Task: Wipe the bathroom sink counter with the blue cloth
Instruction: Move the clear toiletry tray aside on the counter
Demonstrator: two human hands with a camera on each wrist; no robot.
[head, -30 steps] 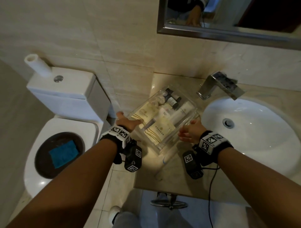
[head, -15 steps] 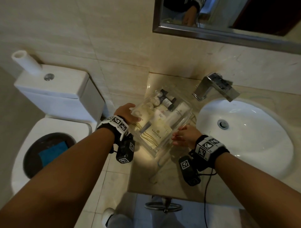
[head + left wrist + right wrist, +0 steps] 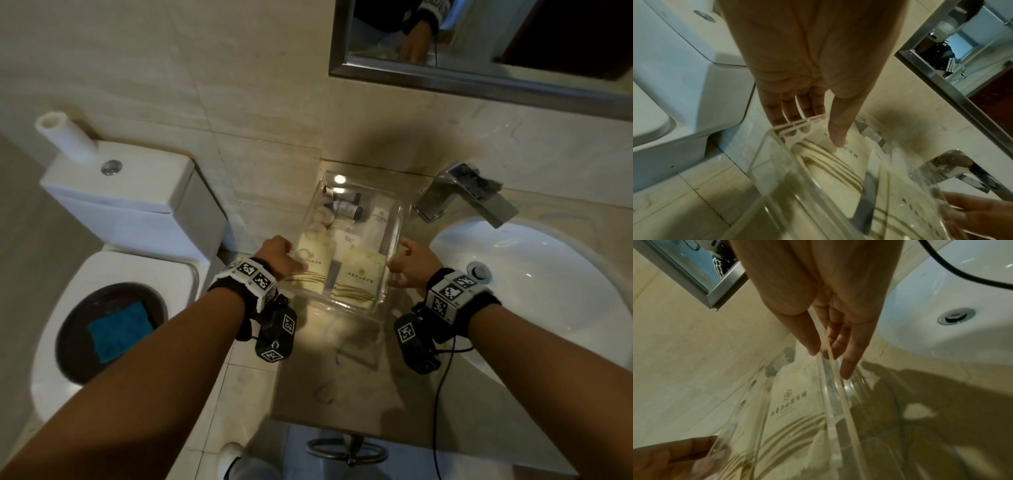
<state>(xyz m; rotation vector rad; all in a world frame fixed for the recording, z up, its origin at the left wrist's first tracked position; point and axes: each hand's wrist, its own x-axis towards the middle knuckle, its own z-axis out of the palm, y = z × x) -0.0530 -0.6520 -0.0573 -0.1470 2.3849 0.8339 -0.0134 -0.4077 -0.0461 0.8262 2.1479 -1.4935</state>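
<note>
Clear plastic is being pinched on both sides: the left hand [image 3: 279, 255] is gripping the left wall of the transparent amenity tray [image 3: 394, 219], thumb inside and fingers [image 3: 795, 107] outside, while the right hand [image 3: 412, 265] is clamping the right wall between thumb and fingers [image 3: 851, 350]. The tray, loaded with sachets [image 3: 359, 274] and small bottles [image 3: 346, 205], is sitting at the counter's [image 3: 342, 394] left end near the back wall.

Judged risks: the smooth walls are offering little purchase, so a tilt could be spilling the loose contents; the faucet [image 3: 469, 195] is standing just beside the tray's right wall and could be struck.

Room for moving is tight: the counter edge is dropping to floor on the left and the basin [image 3: 548, 284] is lying to the right.

The blue cloth [image 3: 120, 330] is lying on the toilet lid [image 3: 78, 274], well apart from both hands.
</note>
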